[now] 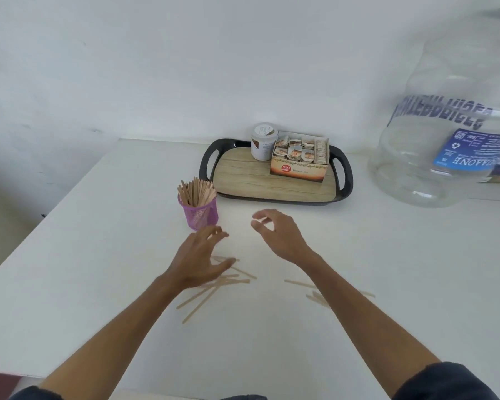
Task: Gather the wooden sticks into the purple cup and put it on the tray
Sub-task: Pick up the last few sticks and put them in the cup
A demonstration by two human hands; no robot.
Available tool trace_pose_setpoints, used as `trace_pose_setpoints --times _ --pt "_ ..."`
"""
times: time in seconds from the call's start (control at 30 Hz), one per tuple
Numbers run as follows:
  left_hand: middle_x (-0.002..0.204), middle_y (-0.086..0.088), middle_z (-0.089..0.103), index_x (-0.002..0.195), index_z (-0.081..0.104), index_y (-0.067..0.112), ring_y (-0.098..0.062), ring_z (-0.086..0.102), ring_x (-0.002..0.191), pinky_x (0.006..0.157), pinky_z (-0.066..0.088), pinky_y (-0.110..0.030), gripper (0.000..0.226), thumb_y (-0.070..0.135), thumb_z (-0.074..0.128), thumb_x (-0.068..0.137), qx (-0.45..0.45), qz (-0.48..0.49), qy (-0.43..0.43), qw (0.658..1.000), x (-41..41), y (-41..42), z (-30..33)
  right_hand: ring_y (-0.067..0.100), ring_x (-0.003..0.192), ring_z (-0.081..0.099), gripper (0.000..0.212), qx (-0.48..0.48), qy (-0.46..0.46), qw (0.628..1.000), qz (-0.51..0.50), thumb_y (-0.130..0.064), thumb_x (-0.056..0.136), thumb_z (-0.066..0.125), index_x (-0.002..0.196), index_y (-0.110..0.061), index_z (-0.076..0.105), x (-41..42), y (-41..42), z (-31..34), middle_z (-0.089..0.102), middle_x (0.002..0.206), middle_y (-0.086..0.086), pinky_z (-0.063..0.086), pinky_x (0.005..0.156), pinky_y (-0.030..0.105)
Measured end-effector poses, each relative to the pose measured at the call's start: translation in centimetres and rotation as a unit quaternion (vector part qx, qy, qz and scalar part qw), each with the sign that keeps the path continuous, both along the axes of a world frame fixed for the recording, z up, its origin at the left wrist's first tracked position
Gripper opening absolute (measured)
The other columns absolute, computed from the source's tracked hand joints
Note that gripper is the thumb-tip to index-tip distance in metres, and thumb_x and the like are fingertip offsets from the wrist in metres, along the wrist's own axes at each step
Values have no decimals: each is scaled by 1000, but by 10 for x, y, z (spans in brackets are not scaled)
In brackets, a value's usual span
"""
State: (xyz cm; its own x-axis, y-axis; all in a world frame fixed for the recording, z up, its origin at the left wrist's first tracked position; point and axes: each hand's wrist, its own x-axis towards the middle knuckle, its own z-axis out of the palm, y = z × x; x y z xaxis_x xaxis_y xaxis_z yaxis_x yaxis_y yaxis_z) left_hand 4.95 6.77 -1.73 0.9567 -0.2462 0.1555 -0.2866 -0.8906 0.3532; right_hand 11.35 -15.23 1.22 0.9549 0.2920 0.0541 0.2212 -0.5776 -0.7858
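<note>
Sticks part-gathered; cup off tray.
Left hand (202,255) and right hand (274,235) apart, empty, over loose sticks (214,287); purple cup (199,213) near-left of tray (272,186), within reach.

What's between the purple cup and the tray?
Nothing: in the head view only a narrow strip of bare white table separates the purple cup from the near left corner of the tray. They stand apart, not touching.

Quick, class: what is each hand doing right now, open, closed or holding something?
Left hand: open, fingers spread, holding nothing.
Right hand: open, fingers loosely curled, holding nothing.
</note>
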Motion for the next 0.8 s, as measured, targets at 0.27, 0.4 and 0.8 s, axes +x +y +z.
trace_pose_setpoints --times 0.27,0.4,0.8 --pt "144 -1 43 139 49 18 -16 40 132 103 36 -31 77 52 49 70 104 -75 35 991 -30 0 -11 14 122 53 39 -197 34 979 36 -31 92 56 130 -23 58 -44 -94 -8 55 136 -5 41 103 36" --pt "132 2 49 133 54 17 -16 48 121 95 44 -30 69 42 56 69 87 -85 35 992 -40 -2 -9 15 137 34 70 -339 26 939 59 -51 82 57 145 -25 42 -68 -138 -10 37 150 -7 31 108 36" --pt "100 -3 65 98 73 11 -24 64 86 61 54 -33 15 7 71 84 71 -54 -21 996 -62 -10 -4 11 112 52 35 -273 -47 960 36 -42 94 58 125 -28 62 -106 -163 -38 53 123 -12 47 84 29"
